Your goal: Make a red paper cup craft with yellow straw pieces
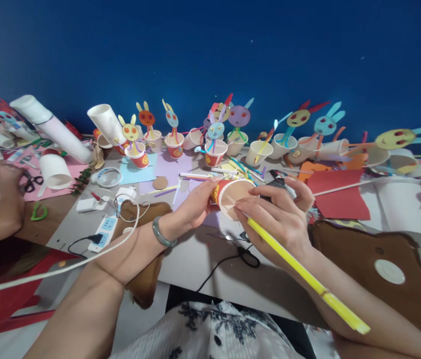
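My left hand (pixel 197 202), with a bracelet at the wrist, is closed around a red and yellow paper cup (pixel 228 193). The cup lies tipped on its side, its open mouth turned toward me. In my right hand (pixel 283 214) a long yellow straw (pixel 288 259) is pinched, slanting down to the right past my forearm. My right fingertips are at the cup's mouth; a pale tip shows there, and exactly what it touches inside I cannot tell. Loose coloured straws (pixel 245 169) lie just behind the cup.
Several cups with paper rabbit faces (pixel 215 130) stand along the blue wall. A power strip (pixel 103 233) with cables sits left of my arm. Black-handled scissors (pixel 248 257) lie before me. Red paper (pixel 339 194) is at right. Another person's hand (pixel 6 179) is at far left.
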A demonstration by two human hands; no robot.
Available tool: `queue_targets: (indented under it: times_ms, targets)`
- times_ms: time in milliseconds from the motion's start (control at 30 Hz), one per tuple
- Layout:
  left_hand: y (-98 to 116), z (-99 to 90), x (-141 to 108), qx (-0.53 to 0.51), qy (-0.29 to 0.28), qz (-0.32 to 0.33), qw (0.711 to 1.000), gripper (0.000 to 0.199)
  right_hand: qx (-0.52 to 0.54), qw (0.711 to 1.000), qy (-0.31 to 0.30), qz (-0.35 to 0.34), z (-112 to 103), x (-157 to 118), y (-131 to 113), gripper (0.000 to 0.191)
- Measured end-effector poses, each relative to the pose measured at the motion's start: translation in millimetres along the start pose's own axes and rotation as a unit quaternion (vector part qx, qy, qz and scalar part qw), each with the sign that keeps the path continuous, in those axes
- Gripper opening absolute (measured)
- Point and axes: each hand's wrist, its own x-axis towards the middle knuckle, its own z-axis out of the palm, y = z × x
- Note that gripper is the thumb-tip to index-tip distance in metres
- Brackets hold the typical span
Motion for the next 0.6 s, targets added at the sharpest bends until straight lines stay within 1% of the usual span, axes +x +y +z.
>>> queue_targets:
  times_ms: [133,300,600]
  targets:
    - [0.4,-0.2,-1.1,0.007,0.001,0.003,1.000,0.023,-0.005,1.000,-0.003,-0.001,-1.8,1.5,-0.2,0.020]
    - [2.0,1.2,-2.3,0.011,0.003,-0.002,1.000,0.025,-0.004,1.000,0.008,-0.007,-3.3,3.6,0.0,0.021]
    - [1.5,0.7,-0.6,0.004,0.000,0.006,1.000,0.023,0.005,1.000,0.010,-0.001,-3.1,3.1,-1.2,0.022]
